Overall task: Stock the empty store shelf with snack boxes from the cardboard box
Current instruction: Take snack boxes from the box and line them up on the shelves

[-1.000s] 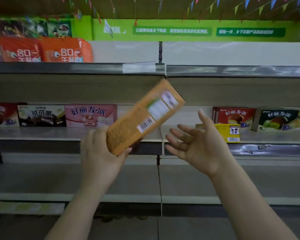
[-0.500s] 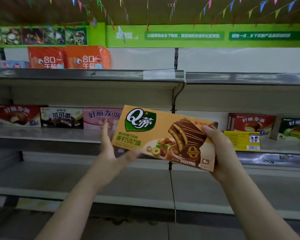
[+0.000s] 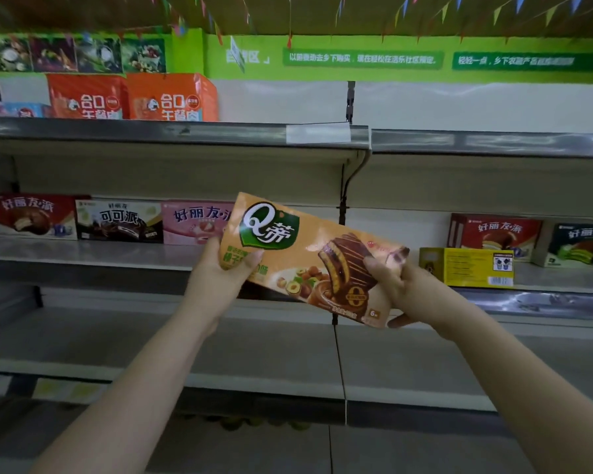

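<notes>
I hold an orange snack box (image 3: 308, 254) with a green logo and a chocolate cake picture, front face toward me, tilted down to the right. My left hand (image 3: 220, 271) grips its left end and my right hand (image 3: 397, 289) grips its right end. The box hangs in front of the middle shelf (image 3: 83, 254), at the gap between the pink box (image 3: 196, 222) and the yellow box (image 3: 466, 266). The cardboard box is out of view.
On the middle shelf stand red (image 3: 31, 215), dark (image 3: 119, 220) and pink boxes at left, and yellow, red (image 3: 493, 234) and dark green (image 3: 579, 244) boxes at right. Orange packages (image 3: 131, 97) sit on the top shelf. The lower shelf (image 3: 254, 354) lies below my arms.
A second ago my left hand alone held the box with its back showing. It was turned front-facing, my right hand took its right end, and the box now sits slightly higher and closer to the shelf.
</notes>
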`<move>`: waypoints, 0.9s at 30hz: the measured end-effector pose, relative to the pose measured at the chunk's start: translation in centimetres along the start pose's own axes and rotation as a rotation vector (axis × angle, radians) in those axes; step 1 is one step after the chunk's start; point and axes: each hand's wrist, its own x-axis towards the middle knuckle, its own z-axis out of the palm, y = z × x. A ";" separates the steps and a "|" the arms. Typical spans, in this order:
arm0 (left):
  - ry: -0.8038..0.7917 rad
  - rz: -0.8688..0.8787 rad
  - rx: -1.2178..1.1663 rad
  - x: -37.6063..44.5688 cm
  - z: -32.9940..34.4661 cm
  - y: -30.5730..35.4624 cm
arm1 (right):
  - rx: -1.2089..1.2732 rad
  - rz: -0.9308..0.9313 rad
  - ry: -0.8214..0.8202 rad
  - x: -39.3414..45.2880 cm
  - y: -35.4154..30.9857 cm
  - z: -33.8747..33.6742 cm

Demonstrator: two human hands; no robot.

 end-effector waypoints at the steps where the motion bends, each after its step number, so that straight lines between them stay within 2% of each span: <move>1: -0.020 0.020 0.011 0.9 0.0 0.2 | 0.016 0.003 -0.052 0.1 0.0 -0.2; 3: -0.074 0.054 0.056 2.8 0.0 0.9 | 0.119 0.007 -0.114 0.9 0.0 -0.6; 6: -0.142 0.086 0.254 5.7 0.3 1.1 | 0.228 -0.012 0.005 2.9 -0.2 -0.3; 9: -0.158 0.053 0.482 8.4 1.5 -0.1 | 0.132 -0.101 0.201 5.2 -0.6 -0.2; 12: -0.208 0.034 0.791 9.9 2.8 -1.7 | -0.014 -0.120 0.273 7.5 -0.3 -0.1; 16: -0.305 -0.021 0.810 11.6 3.8 -3.8 | -0.030 -0.028 0.264 9.9 0.4 0.6; 22: -0.392 0.098 0.895 14.3 4.3 -4.3 | -0.103 0.020 0.349 14.7 1.5 2.6; 27: -0.488 0.065 1.044 15.8 5.0 -6.7 | -0.234 0.155 0.321 20.2 0.9 3.6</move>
